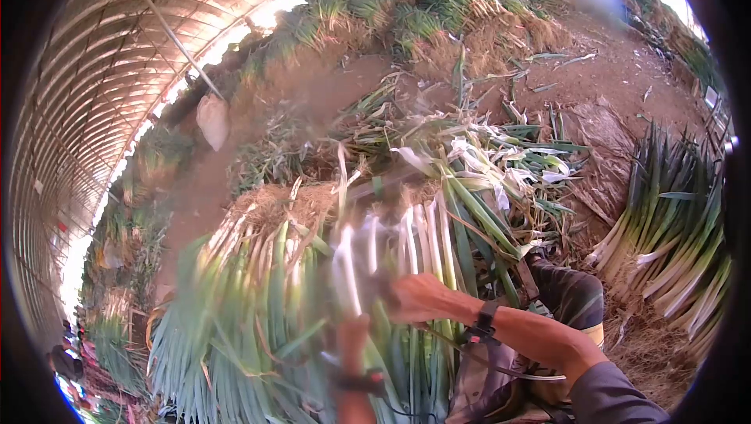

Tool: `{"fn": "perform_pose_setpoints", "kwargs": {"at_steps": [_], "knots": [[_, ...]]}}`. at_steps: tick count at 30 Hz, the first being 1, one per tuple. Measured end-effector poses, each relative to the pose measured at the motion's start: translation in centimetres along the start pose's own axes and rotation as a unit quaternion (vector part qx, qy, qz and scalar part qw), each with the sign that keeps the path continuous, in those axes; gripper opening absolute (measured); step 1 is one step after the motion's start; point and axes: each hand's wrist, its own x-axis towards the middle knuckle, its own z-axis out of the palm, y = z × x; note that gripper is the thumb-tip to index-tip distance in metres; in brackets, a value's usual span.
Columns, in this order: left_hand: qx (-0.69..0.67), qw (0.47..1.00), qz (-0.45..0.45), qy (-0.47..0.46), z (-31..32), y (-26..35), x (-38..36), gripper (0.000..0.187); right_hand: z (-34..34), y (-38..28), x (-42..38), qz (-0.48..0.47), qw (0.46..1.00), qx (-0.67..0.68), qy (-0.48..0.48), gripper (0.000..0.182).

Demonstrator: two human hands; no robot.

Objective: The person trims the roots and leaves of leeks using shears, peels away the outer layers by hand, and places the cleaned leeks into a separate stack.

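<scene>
My left hand (pixel 353 336) is low in the middle, smeared by motion and closed around a green onion (pixel 345 267), whose white stalk points up and away from me. Close on its right, my right hand (pixel 429 297) reaches in from the right with curled fingers. Blur hides its fingertips, so what they hold cannot be made out. Both wrists wear dark bands. Beneath and beside the hands lies a wide row of green onions (pixel 235 314), roots away from me and green leaves towards me.
Stripped leaves and pale skins (pixel 501 162) lie heaped beyond the row. Another bundle of green onions (pixel 665 220) rests on the right by a brown sheet (pixel 601 154). Large stacks (pixel 422 9) stand at the back. A slanting pole (pixel 176 37) with a pale bag (pixel 213 121) rises at left.
</scene>
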Motion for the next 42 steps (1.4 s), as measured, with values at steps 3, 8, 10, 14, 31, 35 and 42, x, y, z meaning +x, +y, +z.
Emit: {"fn": "perform_pose_setpoints", "kwargs": {"at_steps": [3, 8, 10, 14, 31, 35, 42], "knots": [[-0.038, 0.998, 0.03, 0.035, 1.1, -0.6, 1.2, 0.038, -1.3, -0.4, -2.9, 0.005, 0.998, 0.018, -0.061, 0.055], [-0.112, 0.994, -0.017, -0.012, 2.3, 0.7, 2.1, 0.036, -2.9, -1.0, -6.7, -0.026, 1.0, 0.004, 0.013, 0.045], [-0.19, 0.979, -0.057, -0.043, 2.1, 2.0, 1.9, 0.041, -3.2, -0.1, -7.5, -0.016, 1.0, -0.015, 0.004, 0.066], [-0.338, 0.926, -0.095, -0.14, -0.6, 6.6, 1.4, 0.049, -5.9, -0.8, -9.4, 0.008, 0.999, -0.02, -0.032, 0.067], [-0.149, 0.985, 0.002, -0.082, 1.2, 6.6, -0.2, 0.048, -6.3, 1.7, -13.0, 0.073, 0.993, -0.084, 0.029, 0.061], [-0.166, 0.977, 0.001, -0.135, 0.3, 9.5, 0.0, 0.05, -6.6, 5.4, -14.8, 0.142, 0.978, -0.125, 0.092, 0.066], [-0.174, 0.981, -0.001, -0.087, 3.1, 5.7, 0.7, 0.042, -3.9, 10.7, -16.7, 0.078, 0.948, -0.262, 0.162, 0.068]]}}
